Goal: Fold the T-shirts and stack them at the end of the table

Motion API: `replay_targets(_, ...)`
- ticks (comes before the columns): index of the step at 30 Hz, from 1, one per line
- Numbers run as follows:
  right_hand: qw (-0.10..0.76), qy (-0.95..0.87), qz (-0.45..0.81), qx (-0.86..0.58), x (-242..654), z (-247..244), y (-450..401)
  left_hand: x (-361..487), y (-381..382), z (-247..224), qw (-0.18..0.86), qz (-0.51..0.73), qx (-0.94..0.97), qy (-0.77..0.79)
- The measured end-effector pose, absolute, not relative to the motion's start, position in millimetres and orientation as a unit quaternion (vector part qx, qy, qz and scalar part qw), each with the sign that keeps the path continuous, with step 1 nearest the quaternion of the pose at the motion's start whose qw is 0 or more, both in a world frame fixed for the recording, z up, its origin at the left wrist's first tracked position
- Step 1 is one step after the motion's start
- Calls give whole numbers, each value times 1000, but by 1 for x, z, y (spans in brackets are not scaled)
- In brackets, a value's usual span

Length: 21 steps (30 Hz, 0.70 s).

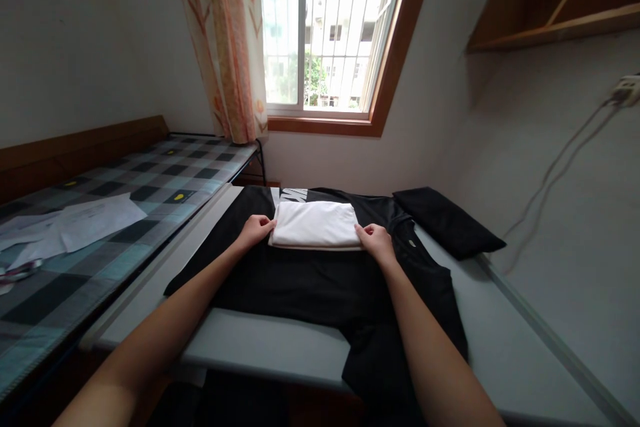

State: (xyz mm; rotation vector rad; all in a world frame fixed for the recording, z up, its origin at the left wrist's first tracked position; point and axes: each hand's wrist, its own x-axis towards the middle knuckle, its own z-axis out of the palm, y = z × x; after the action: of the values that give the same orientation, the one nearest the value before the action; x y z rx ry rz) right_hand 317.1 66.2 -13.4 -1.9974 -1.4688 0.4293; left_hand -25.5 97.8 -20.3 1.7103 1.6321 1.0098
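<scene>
A white folded cloth, shaped into a flat rectangle, lies on a black T-shirt. My left hand pinches the cloth's left edge between thumb and fingers. At the opposite edge, my right hand grips the near right corner the same way. The black T-shirt is spread out on a light grey table, its neckline toward the right and one sleeve hanging over the front edge. White print shows on its far side. Part of the shirt is hidden under the white cloth and my right forearm.
A folded black cloth rests at the table's far right. To the left stands a bed with a checked mattress and white papers. Beyond are a curtain and a window. A shelf hangs at upper right.
</scene>
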Motion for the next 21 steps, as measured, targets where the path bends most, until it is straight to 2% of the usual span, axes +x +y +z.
replay_targets(4, 365, -561, 181, -721, 316, -16, 69, -26, 96, -18, 357, 379, 619, 588)
replay_targets(7, 427, -563, 205, -677, 314, -18, 70, -23, 93, -16, 354, 363, 616, 603)
replay_targets(9, 439, -558, 216, -671, 314, -19, 71, -20, 92, -16, 356, 368, 614, 601)
replay_targets(16, 382, -547, 224, -710, 320, -22, 73, -15, 87, -16, 381, 466, 583, 545)
replay_targets(21, 337, -561, 213, -725, 319, -19, 72, -13, 86, -16, 383, 383, 628, 558)
